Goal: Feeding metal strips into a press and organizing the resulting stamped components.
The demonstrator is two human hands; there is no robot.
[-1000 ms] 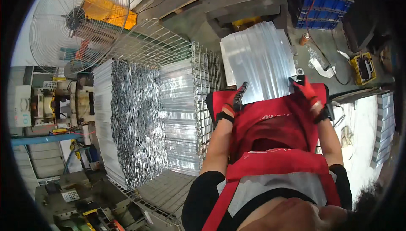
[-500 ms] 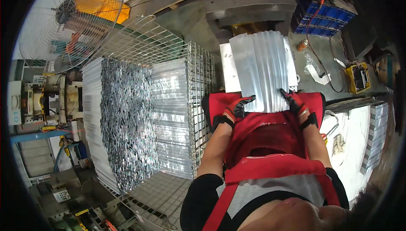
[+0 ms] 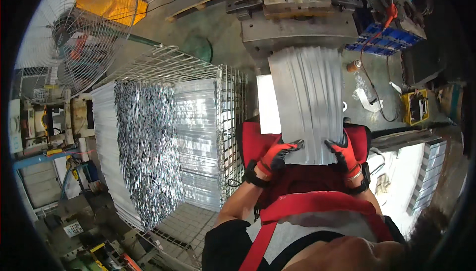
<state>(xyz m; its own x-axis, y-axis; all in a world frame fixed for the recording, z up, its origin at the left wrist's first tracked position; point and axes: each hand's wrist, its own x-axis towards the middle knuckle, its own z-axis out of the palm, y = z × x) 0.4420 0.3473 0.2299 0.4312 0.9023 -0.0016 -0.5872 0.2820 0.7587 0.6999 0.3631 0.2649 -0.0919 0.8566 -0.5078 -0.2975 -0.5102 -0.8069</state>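
Observation:
A thick bundle of long, thin silvery metal strips [image 3: 311,102] stands out in front of my red apron, its near end close to my body. My left hand [image 3: 281,155], in a red and black glove, grips the bundle's left edge with the thumb lying over the top strips. On the opposite edge my right hand [image 3: 344,155], gloved the same way, clasps it with the thumb also on top. The fingers under the bundle are hidden. Beneath its left side shows a bright white surface [image 3: 268,103].
At my left a wire mesh cage [image 3: 231,127] holds tightly stacked metal strips [image 3: 197,137]. A large fan [image 3: 64,33] stands beyond it. Ahead is a heavy steel machine [image 3: 297,30]. To the right are a blue crate [image 3: 379,40], a yellow bin [image 3: 415,107] and a spray can [image 3: 354,66].
Both hands have drawn the bundle of strips nearer to my body and raised it off the white surface. My grip has come further along its sides.

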